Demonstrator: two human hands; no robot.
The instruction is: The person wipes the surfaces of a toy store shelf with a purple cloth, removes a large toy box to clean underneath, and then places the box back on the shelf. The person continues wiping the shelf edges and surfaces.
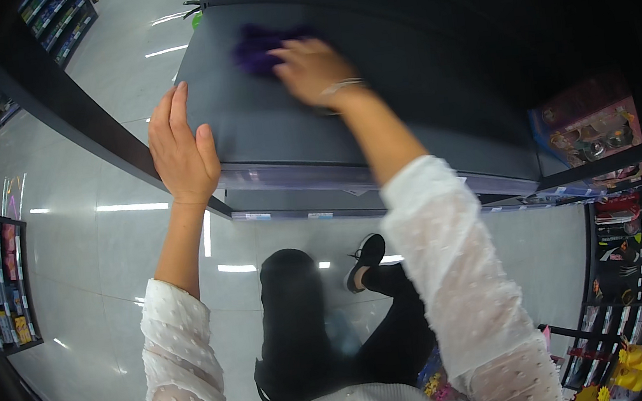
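A dark grey metal shelf (289,121) lies in front of me. On its surface, towards the back left, my right hand (313,69) presses on a crumpled purple cloth (258,48); hand and cloth are blurred. The fingertips rest on the cloth's right part, and a thin bracelet circles that wrist. At the shelf's left end my left hand (183,144) rests against the edge by the dark upright, fingers extended and holding nothing. A clear plastic price strip (294,171) runs along the shelf's front edge.
A boxed toy set (589,131) stands at the shelf's right end. Below is a lower shelf with price labels (320,216). A dark frame post (82,108) slants along the left. Stocked racks (4,281) stand across the aisle; others (625,250) are at the right. Grey tiles (97,247) cover the floor.
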